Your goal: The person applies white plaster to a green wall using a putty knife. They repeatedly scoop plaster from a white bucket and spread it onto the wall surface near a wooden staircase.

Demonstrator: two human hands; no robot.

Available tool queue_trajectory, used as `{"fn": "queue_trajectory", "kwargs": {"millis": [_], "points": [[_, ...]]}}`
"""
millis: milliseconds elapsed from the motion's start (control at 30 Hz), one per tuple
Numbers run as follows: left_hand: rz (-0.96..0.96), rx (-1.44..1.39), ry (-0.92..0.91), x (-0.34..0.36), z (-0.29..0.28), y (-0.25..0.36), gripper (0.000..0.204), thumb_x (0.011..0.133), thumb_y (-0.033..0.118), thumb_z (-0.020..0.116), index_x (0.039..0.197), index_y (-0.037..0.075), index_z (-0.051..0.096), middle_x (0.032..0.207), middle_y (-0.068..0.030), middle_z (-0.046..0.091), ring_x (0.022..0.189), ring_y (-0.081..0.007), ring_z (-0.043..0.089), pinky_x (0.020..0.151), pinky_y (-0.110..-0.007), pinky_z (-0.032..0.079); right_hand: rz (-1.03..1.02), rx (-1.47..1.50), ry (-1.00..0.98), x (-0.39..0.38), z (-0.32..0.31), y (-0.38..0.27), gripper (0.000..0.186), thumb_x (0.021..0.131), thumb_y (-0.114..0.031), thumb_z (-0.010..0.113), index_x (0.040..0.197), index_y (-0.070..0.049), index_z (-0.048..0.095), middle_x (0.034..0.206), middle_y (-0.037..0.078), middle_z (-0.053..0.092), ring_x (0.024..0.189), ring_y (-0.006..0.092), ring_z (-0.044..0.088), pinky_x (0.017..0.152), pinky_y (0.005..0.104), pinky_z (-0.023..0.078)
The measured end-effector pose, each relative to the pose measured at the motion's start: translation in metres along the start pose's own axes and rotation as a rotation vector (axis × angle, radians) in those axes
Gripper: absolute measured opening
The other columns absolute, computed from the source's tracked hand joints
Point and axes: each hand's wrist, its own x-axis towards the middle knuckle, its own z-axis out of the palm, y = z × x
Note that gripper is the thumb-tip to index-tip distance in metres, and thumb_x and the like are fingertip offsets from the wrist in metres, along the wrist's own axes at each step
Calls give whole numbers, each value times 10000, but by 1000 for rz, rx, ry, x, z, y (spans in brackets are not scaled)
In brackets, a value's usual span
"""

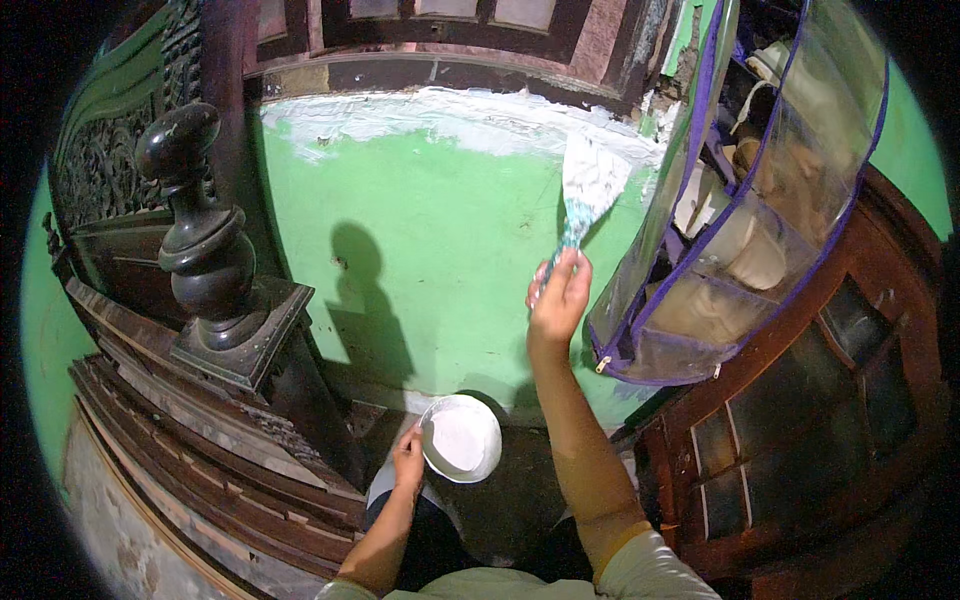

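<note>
Scraper [583, 208], white bowl [490, 456], in separate hands [561, 292]

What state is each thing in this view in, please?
Putty knife: raised, blade coated white
Right hand: closed around the knife's handle
White tub: partly filled with white paste
Left hand: grip on the tub's rim
Green wall: smeared white beneath the dark wooden frame
Purple-trimmed hanging organizer: loaded with shoes
Turned wooden post: upright

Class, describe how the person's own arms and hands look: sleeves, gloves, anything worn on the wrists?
Left hand and right hand are ungloved, with no watch or bracelet visible. Both forearms are bare. The right sleeve is pale greyish green, short and loose.
</note>
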Motion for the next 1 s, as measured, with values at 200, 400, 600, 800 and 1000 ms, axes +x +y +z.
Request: {"fn": "queue_trajectory", "kwargs": {"millis": [200, 400, 600, 800, 1000], "points": [[17, -35, 29, 7, 1, -19, 455, 1002, 356, 540, 1226, -28, 638, 1184, -119, 679, 1095, -196, 606, 970, -318, 454, -109, -268, 4, 45, 6, 24, 277, 1046, -290, 465, 1061, -19, 517, 729, 4, 516, 562, 79, 460, 505, 244, 394], [-16, -65, 16, 8, -9, -29, 440, 983, 358, 574, 1201, -15, 662, 1209, -144, 663, 1113, -219, 595, 987, -322, 437, -90, -423, 17, -11, -24, 71, 317, 1031, -309, 503, 1064, 5, 527, 696, 39, 537, 612, 133, 511, 571, 298, 423], [33, -87, 39, 9, -1, -25, 429, 972, 359, 592, 1193, 0, 674, 1208, -162, 661, 1111, -249, 600, 995, -335, 430, -216, -441, -4, 36, 13, 32, 305, 1033, -320, 502, 1056, -17, 518, 688, 24, 521, 594, 107, 485, 539, 284, 400], [1, -104, 51, 13, -3, -26, 448, 974, 362, 586, 1214, -10, 657, 1251, -153, 648, 1153, -238, 590, 1009, -323, 424, -136, -510, 12, 14, -39, 63, 306, 1030, -315, 496, 1030, -10, 529, 714, 79, 552, 605, 158, 536, 583, 332, 442], [-7, -118, 47, 9, 4, -12, 437, 977, 332, 583, 1213, -29, 650, 1247, -154, 650, 1168, -232, 587, 1023, -318, 418, -213, -320, 144, 73, -38, 28, 304, 1037, -300, 479, 988, -4, 519, 669, 58, 539, 591, 161, 534, 573, 324, 443]]}}
